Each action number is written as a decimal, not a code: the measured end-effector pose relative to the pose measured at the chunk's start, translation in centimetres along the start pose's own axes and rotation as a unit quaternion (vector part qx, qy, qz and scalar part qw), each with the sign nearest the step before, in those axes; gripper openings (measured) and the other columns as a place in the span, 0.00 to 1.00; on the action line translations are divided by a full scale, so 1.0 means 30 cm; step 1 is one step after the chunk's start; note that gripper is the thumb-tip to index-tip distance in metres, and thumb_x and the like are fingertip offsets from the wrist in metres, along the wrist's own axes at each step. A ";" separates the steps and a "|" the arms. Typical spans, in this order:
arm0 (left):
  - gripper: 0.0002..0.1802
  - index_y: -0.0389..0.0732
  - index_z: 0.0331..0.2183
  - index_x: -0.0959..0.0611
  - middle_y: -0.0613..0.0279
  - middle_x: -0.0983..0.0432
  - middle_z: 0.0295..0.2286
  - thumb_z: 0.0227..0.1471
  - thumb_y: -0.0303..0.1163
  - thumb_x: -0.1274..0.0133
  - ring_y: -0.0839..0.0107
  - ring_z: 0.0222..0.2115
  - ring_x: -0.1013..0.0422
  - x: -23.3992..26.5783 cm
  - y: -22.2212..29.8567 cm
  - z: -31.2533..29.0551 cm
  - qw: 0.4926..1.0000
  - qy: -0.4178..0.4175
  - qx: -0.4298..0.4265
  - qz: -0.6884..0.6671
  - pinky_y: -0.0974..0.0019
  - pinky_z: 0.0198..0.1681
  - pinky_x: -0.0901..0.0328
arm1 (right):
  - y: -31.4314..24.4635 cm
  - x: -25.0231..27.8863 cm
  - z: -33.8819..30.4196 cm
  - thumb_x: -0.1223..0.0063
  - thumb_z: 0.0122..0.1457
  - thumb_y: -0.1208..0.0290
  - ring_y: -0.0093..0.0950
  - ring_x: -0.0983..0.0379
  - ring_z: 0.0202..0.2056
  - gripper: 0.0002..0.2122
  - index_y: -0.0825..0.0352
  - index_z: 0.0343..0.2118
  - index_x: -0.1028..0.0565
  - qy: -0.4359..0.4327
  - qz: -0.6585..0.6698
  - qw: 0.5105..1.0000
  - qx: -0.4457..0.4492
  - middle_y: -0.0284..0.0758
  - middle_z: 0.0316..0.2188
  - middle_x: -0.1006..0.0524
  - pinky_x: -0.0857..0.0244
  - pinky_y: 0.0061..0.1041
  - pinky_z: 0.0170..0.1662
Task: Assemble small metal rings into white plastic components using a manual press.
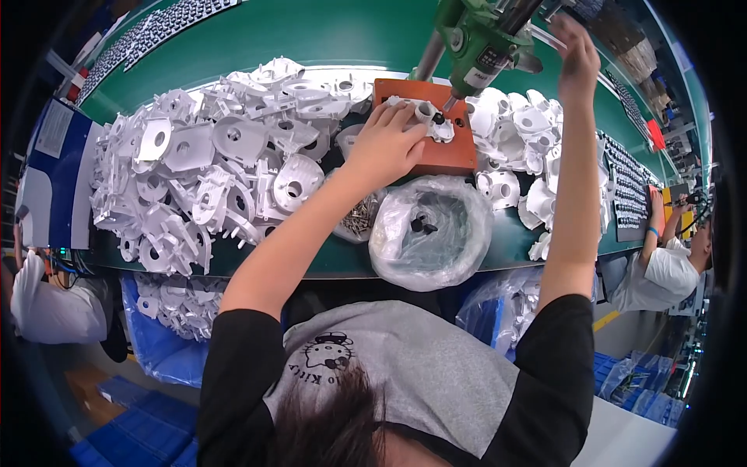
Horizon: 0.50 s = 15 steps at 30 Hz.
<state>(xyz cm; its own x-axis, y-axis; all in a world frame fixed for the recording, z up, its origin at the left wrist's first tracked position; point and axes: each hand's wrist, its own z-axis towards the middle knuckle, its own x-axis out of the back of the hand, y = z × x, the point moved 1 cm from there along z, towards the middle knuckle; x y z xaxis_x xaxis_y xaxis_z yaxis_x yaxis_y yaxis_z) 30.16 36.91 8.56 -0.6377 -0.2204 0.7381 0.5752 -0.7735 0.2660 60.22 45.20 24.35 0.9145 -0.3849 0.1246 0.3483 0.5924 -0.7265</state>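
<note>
My left hand (387, 145) reaches over a white plastic part (424, 110) and holds it with bent fingers on an orange-brown fixture block (447, 159). A small black piece (438, 118) sits on that part. Just above it points the tip of a green bench press (478, 58), slightly to the right of the black piece. My right hand (576, 58) is raised at the upper right, closed at a metal lever (547, 36) on the press; its fingers are somewhat blurred. In front of the block stands a plastic-lined bowl (430, 233) with a few black pieces (422, 225) inside.
White plastic parts (187, 148) lie heaped to the left, with another heap (521, 128) right of the block. A bag of small metal pieces (358, 218) sits beside the bowl. Blue lined bins (167, 358) stand below the table edge. A co-worker (661, 272) sits far right.
</note>
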 end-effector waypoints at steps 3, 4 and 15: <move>0.11 0.43 0.33 0.22 0.46 0.30 0.43 0.44 0.34 0.48 0.52 0.48 0.36 -0.026 0.025 0.027 0.999 0.029 -0.013 -0.027 0.51 0.55 0.46 | 0.152 -0.066 0.308 0.61 0.57 0.73 0.22 0.30 0.32 0.14 0.70 0.46 0.32 -0.036 0.164 0.986 0.007 0.35 0.34 0.24 0.39 0.18 0.37; 0.11 0.43 0.33 0.22 0.46 0.30 0.43 0.44 0.34 0.48 0.52 0.48 0.36 -0.026 0.014 0.015 0.999 0.030 -0.007 -0.024 0.51 0.55 0.46 | 0.107 -0.121 0.308 0.61 0.57 0.73 0.22 0.30 0.32 0.14 0.70 0.46 0.32 -0.037 0.172 0.984 0.011 0.35 0.34 0.24 0.39 0.18 0.37; 0.10 0.42 0.31 0.21 0.45 0.30 0.44 0.42 0.33 0.47 0.53 0.49 0.36 -0.010 0.026 0.011 0.999 0.030 0.001 -0.014 0.52 0.56 0.46 | -0.509 -0.121 0.063 0.68 0.58 0.46 0.34 0.31 0.43 0.31 0.70 0.54 0.41 0.059 -0.026 0.984 0.167 0.53 0.48 0.34 0.38 0.31 0.49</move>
<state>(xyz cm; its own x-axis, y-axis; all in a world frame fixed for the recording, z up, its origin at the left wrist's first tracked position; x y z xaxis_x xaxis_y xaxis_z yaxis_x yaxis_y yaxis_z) 30.97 36.57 8.75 -0.6832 -0.2345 0.6915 0.5578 -0.7788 0.2870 51.99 38.89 36.27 0.8705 -0.4882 0.0625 0.4601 0.7620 -0.4558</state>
